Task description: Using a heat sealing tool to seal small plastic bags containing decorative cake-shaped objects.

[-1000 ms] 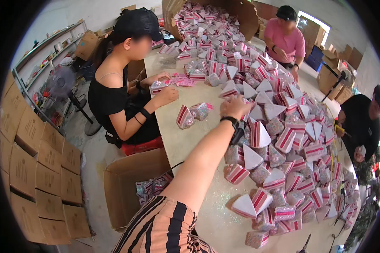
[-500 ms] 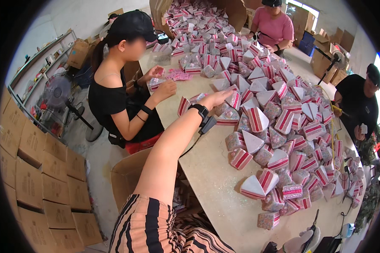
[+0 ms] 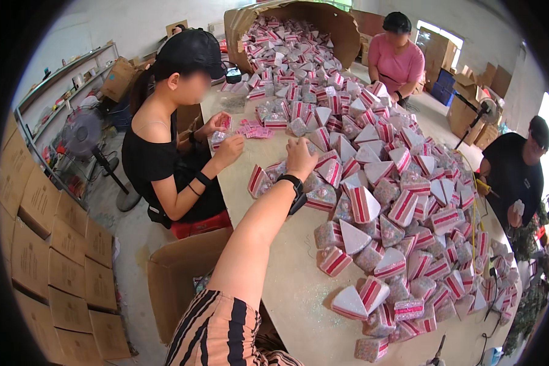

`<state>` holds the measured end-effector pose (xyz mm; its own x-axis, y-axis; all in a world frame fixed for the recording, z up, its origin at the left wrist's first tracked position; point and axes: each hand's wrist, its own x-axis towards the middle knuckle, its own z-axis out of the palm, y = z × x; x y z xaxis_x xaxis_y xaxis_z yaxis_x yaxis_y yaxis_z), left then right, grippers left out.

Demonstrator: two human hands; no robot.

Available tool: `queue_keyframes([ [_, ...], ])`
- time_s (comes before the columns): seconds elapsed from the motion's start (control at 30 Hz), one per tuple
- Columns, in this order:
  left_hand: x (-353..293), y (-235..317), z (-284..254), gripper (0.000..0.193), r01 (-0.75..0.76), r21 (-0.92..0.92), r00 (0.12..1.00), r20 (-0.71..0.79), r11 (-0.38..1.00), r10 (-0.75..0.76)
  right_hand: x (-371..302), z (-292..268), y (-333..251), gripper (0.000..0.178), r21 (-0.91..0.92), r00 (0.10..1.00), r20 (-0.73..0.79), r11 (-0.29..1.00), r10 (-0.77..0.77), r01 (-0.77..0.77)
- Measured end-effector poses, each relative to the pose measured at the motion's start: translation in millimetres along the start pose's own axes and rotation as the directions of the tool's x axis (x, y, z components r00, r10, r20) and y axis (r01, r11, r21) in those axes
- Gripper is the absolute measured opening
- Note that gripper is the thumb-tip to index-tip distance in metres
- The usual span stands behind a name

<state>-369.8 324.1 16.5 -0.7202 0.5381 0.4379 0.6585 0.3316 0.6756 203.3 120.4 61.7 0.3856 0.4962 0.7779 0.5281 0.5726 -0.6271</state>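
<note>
My left hand (image 3: pixel 301 160) reaches to the near-left edge of a big heap of toy cake slices (image 3: pixel 364 204). These are wedges with white tops, glittery sides and pink-and-white stripes. Its fingers are curled closed around one glittery slice (image 3: pixel 313 148), mostly covered by the hand. A black band with a small box (image 3: pixel 297 194) is on that wrist. My right hand is out of the picture. At the lower edge the thin dark tip of a tool (image 3: pixel 440 348) pokes into view; its kind does not show.
The slices spill from a large carton (image 3: pixel 235 39) across the pale table (image 3: pixel 287 268). At left a co-worker (image 3: pixel 158 128) handles slices and pink pieces (image 3: pixel 254 130); two others work beyond the heap. An open box (image 3: pixel 165 274) sits below the table edge, beside stacked cartons (image 3: pixel 67 268).
My left hand, stretched flat over the slices before, has drawn to the left and curled around one. My gloved right hand has dropped out of view. The whole view has shifted slightly.
</note>
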Motion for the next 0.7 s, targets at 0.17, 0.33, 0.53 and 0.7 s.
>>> queue_keyframes([
  [0.17, 19.0, -0.2, -2.9, 0.074, 0.005, 0.08, 0.977, 0.211, 0.997, -0.022, -5.3, -11.4, 12.5, 0.039, -0.125, 0.995, 0.051, 0.989, 0.088, -0.081],
  [0.33, 16.7, -12.4, 10.4, 0.096, 0.02, -0.091, 0.903, 0.429, 0.996, 0.021, -6.5, -9.6, 9.5, 0.042, -0.135, 0.995, 0.019, 0.986, 0.098, -0.095],
  [0.53, -30.5, -3.8, 20.0, 0.078, -0.087, -0.314, 0.901, 0.38, 0.945, 0.209, -6.0, 10.4, -3.1, 0.033, -0.018, 0.998, -0.005, 0.998, 0.059, -0.06],
  [0.7, -72.9, 25.6, 22.2, 0.074, 0.0, -0.37, 0.907, 0.39, 0.929, 0.156, -6.8, 11.4, -15.0, 0.029, 0.013, 0.994, 0.065, 0.996, 0.086, -0.087],
])
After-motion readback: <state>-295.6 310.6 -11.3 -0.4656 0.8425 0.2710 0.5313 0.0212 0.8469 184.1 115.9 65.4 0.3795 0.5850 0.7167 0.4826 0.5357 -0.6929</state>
